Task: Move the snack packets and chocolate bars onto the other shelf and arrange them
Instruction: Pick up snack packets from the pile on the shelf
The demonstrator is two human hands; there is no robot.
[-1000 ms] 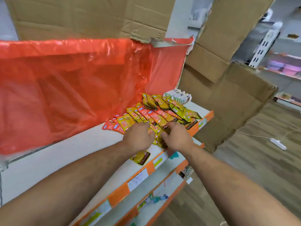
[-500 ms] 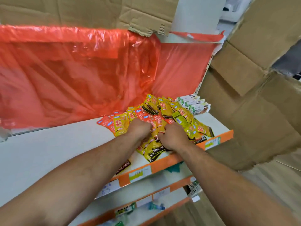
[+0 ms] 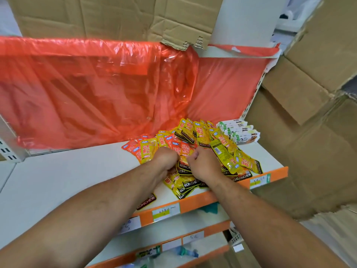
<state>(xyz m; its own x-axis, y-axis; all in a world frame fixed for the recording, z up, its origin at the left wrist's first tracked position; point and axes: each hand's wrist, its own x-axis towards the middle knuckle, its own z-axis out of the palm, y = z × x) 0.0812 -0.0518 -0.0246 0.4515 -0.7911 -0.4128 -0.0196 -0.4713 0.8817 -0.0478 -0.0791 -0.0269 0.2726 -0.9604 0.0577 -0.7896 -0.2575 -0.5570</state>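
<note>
left hand (image 3: 166, 158), right hand (image 3: 203, 164) round snack packets (image 3: 226, 149) on white shelf (image 3: 77, 171)

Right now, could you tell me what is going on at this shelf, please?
A person is gathering a loose pile of yellow and red snack packets on the white shelf. The left hand and right hand are side by side, fingers curled into the pile's front. A stack of white and green packets sits behind at the right, untouched. One dark packet lies apart near the shelf's edge.
</note>
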